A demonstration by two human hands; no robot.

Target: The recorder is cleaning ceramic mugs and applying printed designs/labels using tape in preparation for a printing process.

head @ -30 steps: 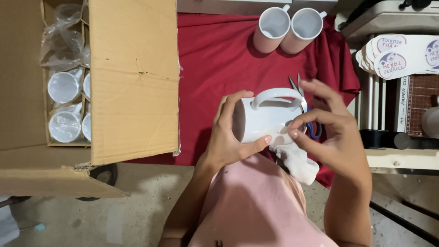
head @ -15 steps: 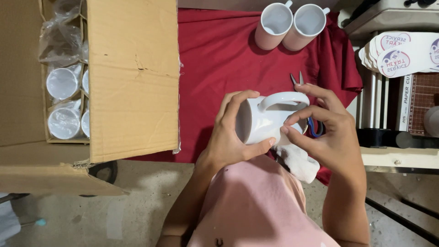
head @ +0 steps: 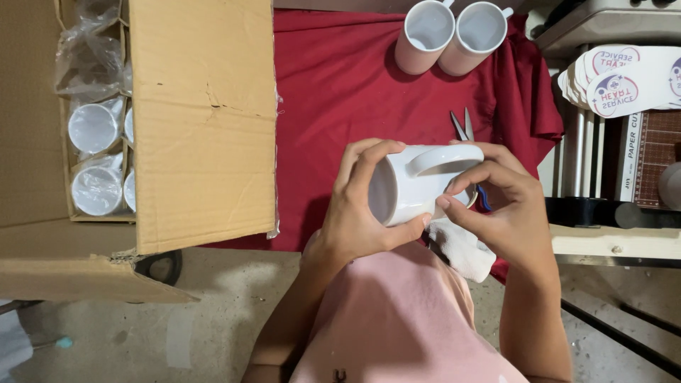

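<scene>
So the person is wearing a plain pink top (head: 397, 319), kind of a soft salmon shade, smooth fabric with a few loose folds across the front. There's a tiny dark mark or fastener low on the front near the bottom edge of the frame, too small to make out. Both forearms are bare all the way down, no sleeves reaching them, so it looks short-sleeved or sleeveless from this angle. Left hand (head: 362, 213) and right hand (head: 507, 213) are bare too: no gloves, rings, watch or bracelets visible. Fingernails look short and unpainted, plain natural finish.
</scene>
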